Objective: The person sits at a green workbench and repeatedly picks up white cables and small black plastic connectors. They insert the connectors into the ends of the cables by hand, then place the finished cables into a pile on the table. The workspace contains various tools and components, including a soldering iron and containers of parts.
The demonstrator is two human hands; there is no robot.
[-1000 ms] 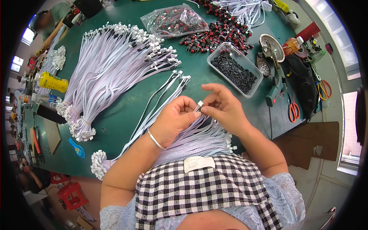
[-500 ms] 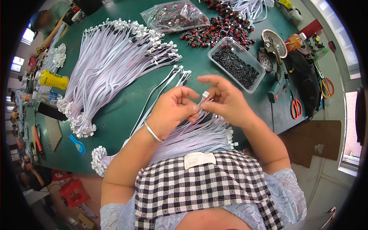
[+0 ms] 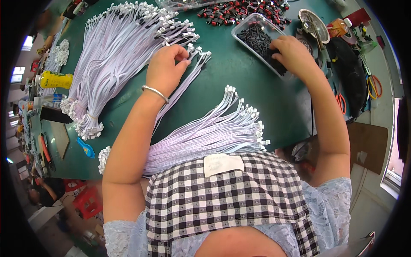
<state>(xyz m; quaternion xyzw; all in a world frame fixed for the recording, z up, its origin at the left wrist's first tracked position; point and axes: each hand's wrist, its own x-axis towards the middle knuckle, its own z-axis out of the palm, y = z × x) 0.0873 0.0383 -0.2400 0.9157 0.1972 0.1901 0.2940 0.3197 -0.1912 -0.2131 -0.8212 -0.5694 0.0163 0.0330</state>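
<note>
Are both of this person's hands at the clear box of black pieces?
No, only the right hand is at the clear box; the left hand is by some white cable ends.

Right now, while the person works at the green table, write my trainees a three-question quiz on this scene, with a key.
1. Which hand is at the clear plastic tray of black pieces? A) left B) right C) both
2. True or false: a silver bangle circles the left arm.
3. Fill in: in the picture, the yellow bottle lies to the ____ of the large spread of cables.

Key: 1. B, the right hand. 2. True. 3. Left.
</note>
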